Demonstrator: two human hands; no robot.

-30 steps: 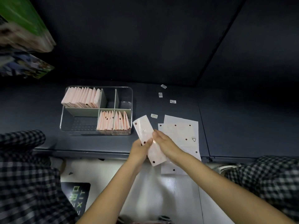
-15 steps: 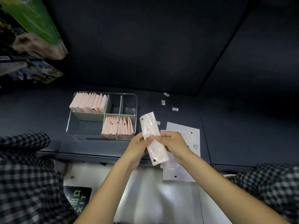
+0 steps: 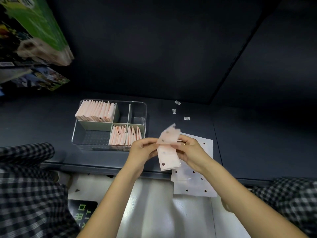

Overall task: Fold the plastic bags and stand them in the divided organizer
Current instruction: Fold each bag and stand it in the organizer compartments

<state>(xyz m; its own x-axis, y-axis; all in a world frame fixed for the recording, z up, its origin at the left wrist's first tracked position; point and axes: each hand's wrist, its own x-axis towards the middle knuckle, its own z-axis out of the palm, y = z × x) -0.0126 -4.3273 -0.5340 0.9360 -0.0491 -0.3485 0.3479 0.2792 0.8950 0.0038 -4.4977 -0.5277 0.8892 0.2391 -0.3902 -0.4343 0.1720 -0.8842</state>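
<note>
A pale pink plastic bag with dark dots is folded into a narrow strip and held above the shelf edge. My left hand pinches its left side and my right hand pinches its right side. The strip's upper half bends toward me and is blurred. The clear divided organizer stands to the left on the dark shelf. Folded pink bags stand in its back left compartment, and more folded bags stand in its front right one. Unfolded flat bags lie under my right hand.
Three small white labels lie on the dark shelf behind the flat bags. Colourful packages hang at the upper left. Checked fabric fills the lower left and lower right corners. A pale floor lies below the shelf edge.
The strip's top end has folded down toward me between both hands. The camera view has shifted, so the organizer sits lower and further right in the frame.
</note>
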